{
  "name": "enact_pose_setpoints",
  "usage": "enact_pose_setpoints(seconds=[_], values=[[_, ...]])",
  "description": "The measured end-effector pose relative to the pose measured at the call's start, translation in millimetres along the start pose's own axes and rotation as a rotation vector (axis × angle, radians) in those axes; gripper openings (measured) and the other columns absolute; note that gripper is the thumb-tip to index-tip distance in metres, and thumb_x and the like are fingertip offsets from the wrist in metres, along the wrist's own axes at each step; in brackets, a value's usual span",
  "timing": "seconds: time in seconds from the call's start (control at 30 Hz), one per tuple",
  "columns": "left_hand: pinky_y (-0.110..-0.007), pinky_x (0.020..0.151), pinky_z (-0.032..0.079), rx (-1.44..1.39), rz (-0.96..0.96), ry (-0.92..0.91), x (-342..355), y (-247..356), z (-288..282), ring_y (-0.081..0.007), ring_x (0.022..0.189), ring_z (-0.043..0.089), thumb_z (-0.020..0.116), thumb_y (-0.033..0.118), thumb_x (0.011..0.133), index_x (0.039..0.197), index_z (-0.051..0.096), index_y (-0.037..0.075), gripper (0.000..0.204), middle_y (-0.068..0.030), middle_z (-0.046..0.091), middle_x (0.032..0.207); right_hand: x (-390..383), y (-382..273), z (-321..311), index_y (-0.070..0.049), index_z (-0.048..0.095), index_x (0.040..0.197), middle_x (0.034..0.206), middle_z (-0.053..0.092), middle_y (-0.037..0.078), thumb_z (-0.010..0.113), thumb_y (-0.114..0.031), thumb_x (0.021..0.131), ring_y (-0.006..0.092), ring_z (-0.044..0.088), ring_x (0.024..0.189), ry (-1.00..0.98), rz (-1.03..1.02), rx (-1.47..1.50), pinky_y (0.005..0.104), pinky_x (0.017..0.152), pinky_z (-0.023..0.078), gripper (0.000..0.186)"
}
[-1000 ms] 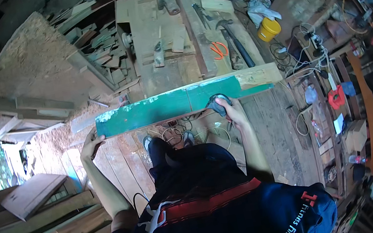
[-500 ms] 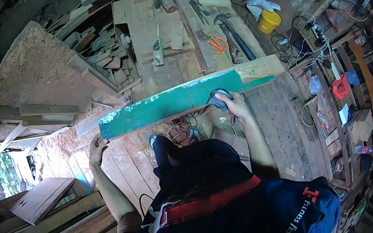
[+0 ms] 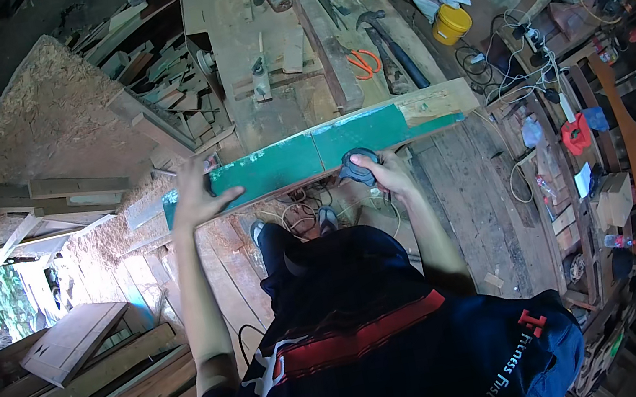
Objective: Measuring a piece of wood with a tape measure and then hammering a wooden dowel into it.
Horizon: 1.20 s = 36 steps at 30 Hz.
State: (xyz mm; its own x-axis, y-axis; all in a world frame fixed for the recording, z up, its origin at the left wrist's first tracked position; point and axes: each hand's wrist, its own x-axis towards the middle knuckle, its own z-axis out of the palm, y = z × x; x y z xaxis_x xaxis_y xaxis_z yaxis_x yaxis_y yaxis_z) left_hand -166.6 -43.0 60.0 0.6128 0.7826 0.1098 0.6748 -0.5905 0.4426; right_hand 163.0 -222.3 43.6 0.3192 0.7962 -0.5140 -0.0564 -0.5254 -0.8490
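Observation:
A long plank (image 3: 279,169), painted green with a bare wood patch at its right end, lies crosswise in front of me. My left hand (image 3: 197,198) is over its left end, thumb stretched to the right and fingers reaching toward the far edge. Close to the plank's near edge, right of the middle, my right hand (image 3: 390,175) is closed around a palm-sized, rounded dark grey tool (image 3: 355,168), whose kind I cannot make out. A thin dark line crosses the green paint left of this tool.
Beyond the plank, a workbench (image 3: 231,44) holds a hammer (image 3: 398,52), orange-handled scissors (image 3: 365,64) and a thick beam (image 3: 322,40). Wood scraps (image 3: 174,79) lie left of it. A yellow bucket (image 3: 451,23) and tangled cables (image 3: 521,69) are at right; stacked boards (image 3: 115,396) fill the lower left.
My left hand has moved from the plank's left near corner up and right over its surface, fingers spreading. My right hand has shifted slightly left with the dark grey tool.

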Motion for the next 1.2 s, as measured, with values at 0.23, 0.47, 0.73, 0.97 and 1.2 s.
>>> enact_pose_setpoints(seconds=[0.23, 0.47, 0.73, 0.97, 1.2], values=[[-0.053, 0.102, 0.031, 0.15, 0.16, -0.169, 37.8, 61.8, 56.5, -0.0354, 0.119, 0.044, 0.083, 0.056, 0.045, 0.124, 0.048, 0.001, 0.102, -0.019, 0.05, 0.122, -0.7, -0.1, 6.3, 0.001, 0.066, 0.106, 0.095, 0.068, 0.006, 0.07, -0.036, 0.082, 0.012, 0.06, 0.086, -0.011, -0.031, 0.033, 0.0259, 0.08, 0.045, 0.044], [-0.05, 0.101, 0.035, 0.208, 0.107, -0.203, 34.5, 53.4, 87.3, -0.0356, 0.118, 0.046, 0.086, 0.044, 0.044, 0.12, 0.045, -0.001, 0.097, -0.0171, 0.052, 0.12, -4.4, 4.1, 5.3, -0.001, 0.066, 0.107, 0.095, 0.068, 0.006, 0.07, -0.037, 0.081, 0.0118, 0.06, 0.087, -0.054, 0.0, 0.065, 0.0258, 0.077, 0.046, 0.044], [-0.045, 0.098, 0.036, 0.248, 0.11, -0.107, 21.1, 72.0, 80.3, -0.0333, 0.107, 0.048, 0.086, 0.043, 0.041, 0.117, 0.047, 0.003, 0.095, -0.0124, 0.052, 0.112, 1.0, -1.7, 3.3, 0.001, 0.065, 0.109, 0.099, 0.067, 0.008, 0.071, -0.036, 0.081, 0.0142, 0.061, 0.09, -0.028, -0.019, 0.024, 0.0276, 0.081, 0.046, 0.047], [-0.043, 0.093, 0.036, 0.377, 0.101, -0.058, 1.7, 75.3, 85.5, -0.0301, 0.105, 0.045, 0.086, 0.044, 0.039, 0.129, 0.041, 0.009, 0.107, -0.0086, 0.049, 0.114, 8.3, 4.6, -12.1, 0.001, 0.067, 0.103, 0.09, 0.068, 0.007, 0.07, -0.037, 0.081, 0.0105, 0.061, 0.079, 0.031, -0.045, 0.097, 0.0243, 0.072, 0.047, 0.044], [-0.043, 0.087, 0.037, 0.471, 0.201, 0.101, -15.3, 60.6, 95.2, -0.0287, 0.098, 0.047, 0.079, 0.056, 0.043, 0.132, 0.044, 0.01, 0.107, -0.0065, 0.049, 0.113, 4.8, 19.3, -32.1, -0.002, 0.068, 0.098, 0.063, 0.057, -0.002, 0.069, -0.039, 0.082, 0.0041, 0.041, 0.043, 0.147, -0.121, 0.202, 0.0212, 0.039, 0.028, 0.041]])
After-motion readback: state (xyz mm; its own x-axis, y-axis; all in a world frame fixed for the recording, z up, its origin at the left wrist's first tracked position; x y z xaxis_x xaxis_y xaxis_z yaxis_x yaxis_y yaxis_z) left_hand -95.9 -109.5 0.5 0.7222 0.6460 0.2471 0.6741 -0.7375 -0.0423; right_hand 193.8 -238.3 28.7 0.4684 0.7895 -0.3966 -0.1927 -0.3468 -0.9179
